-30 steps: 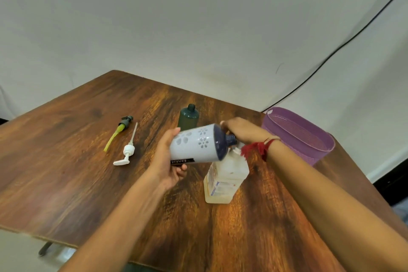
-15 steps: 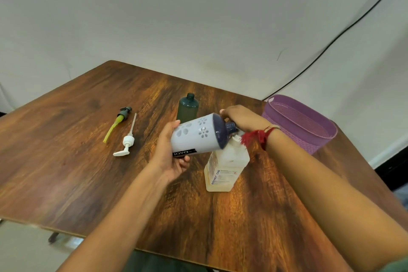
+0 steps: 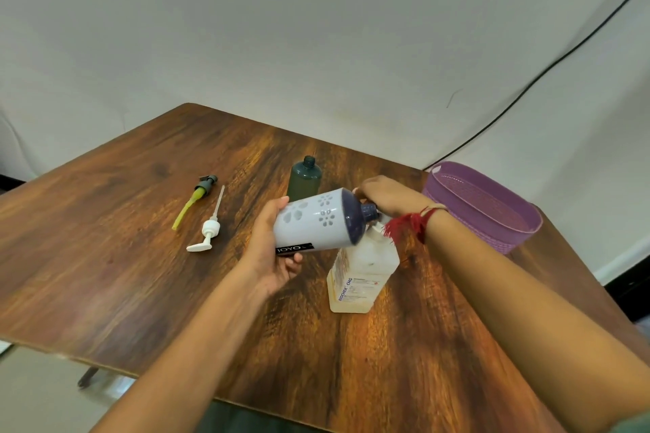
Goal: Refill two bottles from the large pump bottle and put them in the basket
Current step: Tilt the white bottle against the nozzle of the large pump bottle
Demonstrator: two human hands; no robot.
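Surface (image 3: 105,274) of brown wood carries the large pump bottle (image 3: 358,281) nearest the viewer: upright, translucent, pale yellow, printed label facing left. Left hand (image 3: 271,257) grips the white bottle (image 3: 313,225) round its base, above and left of the pump bottle. The white bottle is tipped almost level, flower-patterned, with its navy shoulder and neck pointing right at the pump top. Right hand (image 3: 387,197) is curled over that pump top. Beyond stands the dark green bottle (image 3: 305,181), uncapped. White pump (image 3: 207,232) and green-and-yellow pump (image 3: 198,199) lie loose at left. Purple basket (image 3: 492,235) sits far right.
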